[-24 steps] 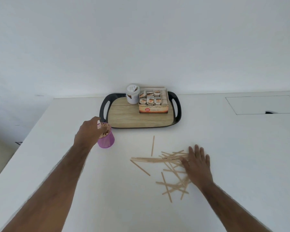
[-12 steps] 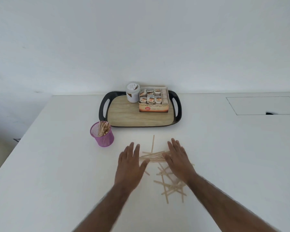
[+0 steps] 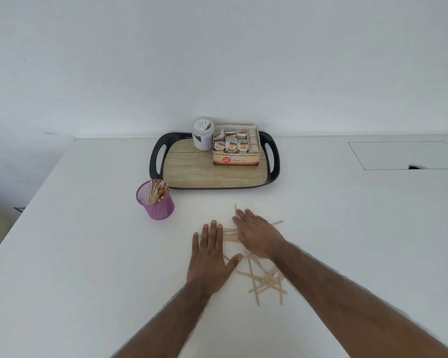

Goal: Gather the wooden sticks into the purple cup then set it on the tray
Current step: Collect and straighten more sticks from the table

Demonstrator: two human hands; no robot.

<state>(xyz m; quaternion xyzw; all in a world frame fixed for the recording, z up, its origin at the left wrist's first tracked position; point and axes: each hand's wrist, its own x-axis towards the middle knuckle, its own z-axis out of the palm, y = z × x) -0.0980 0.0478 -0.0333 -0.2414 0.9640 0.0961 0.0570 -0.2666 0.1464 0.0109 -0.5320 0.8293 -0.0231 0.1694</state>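
On the wide white desk, the black-handled tray with a wood-grain floor does not yet carry the purple mesh cup, which stands part-filled just off the tray's near left corner, free now that your left hand has left it. That left hand has come across to join your right hand; each grip is spread flat, fingers straight, pressing on the scattered pale wooden sticks and pinching none. You seem to be starting another sweep-together, so moving the cup must wait.
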